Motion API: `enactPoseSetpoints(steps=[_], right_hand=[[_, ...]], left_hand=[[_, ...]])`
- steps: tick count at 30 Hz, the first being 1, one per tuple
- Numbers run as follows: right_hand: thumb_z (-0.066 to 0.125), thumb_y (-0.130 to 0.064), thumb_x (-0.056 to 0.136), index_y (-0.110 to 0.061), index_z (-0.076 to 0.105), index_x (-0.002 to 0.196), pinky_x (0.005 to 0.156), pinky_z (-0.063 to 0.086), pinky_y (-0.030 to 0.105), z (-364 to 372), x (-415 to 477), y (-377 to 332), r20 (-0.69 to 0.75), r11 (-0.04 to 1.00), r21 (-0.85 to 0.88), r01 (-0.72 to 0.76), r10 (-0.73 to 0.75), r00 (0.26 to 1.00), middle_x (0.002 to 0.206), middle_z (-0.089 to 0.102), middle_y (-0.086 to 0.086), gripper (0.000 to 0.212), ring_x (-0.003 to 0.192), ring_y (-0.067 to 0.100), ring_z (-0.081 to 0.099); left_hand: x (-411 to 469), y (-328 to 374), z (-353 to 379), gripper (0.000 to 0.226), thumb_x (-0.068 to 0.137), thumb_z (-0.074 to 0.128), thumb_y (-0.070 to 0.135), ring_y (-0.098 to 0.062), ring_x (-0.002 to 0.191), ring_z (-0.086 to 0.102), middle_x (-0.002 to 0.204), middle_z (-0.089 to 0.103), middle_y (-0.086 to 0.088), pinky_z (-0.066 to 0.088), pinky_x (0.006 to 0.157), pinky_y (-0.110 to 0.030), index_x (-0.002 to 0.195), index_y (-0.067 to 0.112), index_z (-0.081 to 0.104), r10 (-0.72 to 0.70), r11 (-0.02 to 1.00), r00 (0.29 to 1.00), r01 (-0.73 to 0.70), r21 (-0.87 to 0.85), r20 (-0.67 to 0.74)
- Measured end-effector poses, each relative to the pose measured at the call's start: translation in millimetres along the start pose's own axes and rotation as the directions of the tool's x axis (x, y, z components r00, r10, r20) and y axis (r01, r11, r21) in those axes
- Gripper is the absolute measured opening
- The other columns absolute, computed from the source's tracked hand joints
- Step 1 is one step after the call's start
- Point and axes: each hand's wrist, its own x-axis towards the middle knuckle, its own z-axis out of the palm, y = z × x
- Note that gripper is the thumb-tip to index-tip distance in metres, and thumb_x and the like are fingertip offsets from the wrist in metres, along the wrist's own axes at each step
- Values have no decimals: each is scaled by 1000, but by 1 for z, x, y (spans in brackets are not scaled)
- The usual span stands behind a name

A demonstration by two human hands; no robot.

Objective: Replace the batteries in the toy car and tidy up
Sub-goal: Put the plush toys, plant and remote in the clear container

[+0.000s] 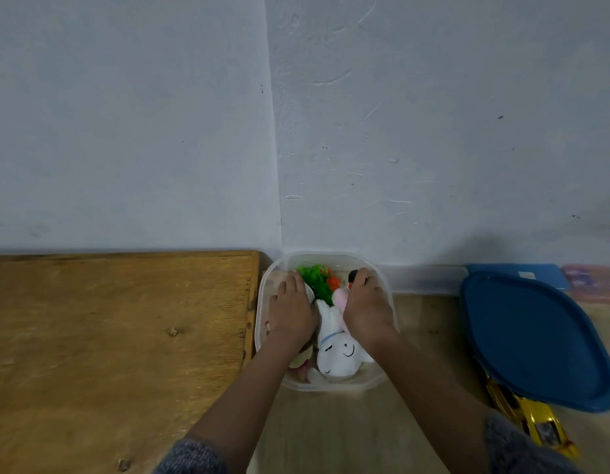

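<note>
Grey sleeves (190, 455) nearest, hands in clear tub (331, 388): L hand (291, 313) pressed on toys (336, 354), hold unclear, R hand (365, 309) curled round small dark item (352, 275); toy car (536, 425) far R, part under blue lid (533, 340); prob. tidy-up, next: lid onto tub

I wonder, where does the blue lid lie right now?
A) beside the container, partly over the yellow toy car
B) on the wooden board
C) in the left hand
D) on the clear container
A: the blue lid rests right of the clear container, covering part of the yellow toy car.
</note>
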Motion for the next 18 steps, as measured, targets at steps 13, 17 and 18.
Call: enactPoseSetpoints(steps=[13, 17, 18], right_hand=[[30, -47, 96, -12, -9, 148, 117, 0, 39, 26, -4, 4, 172, 970, 239, 51, -94, 981, 159, -8, 5, 73, 146, 21, -7], [27, -53, 95, -12, -14, 147, 116, -9, 40, 25, 0, 6, 206, 978, 183, 99, -136, 969, 157, -17, 4, 77, 144, 18, -18], [26, -53, 95, -12, -14, 146, 116, -10, 41, 24, -1, 5, 200, 981, 163, 104, -136, 970, 157, -18, 6, 77, 144, 20, -19]], left_hand=[[-2, -6, -1, 71, 94, 34, 24, -24, 146, -3, 158, -5, -11, 7, 118, -41, 148, 5, -8, 27, 988, 996, -14, -152, 81], [-2, -11, 1, 67, 96, 29, 21, -19, 146, -12, 158, -12, -8, -2, 119, -40, 148, 8, -11, 93, 983, 990, -75, -170, 102], [-2, -13, 1, 66, 97, 27, 21, -19, 145, -14, 158, -13, -7, -4, 119, -40, 148, 8, -11, 102, 982, 990, -84, -170, 100]])
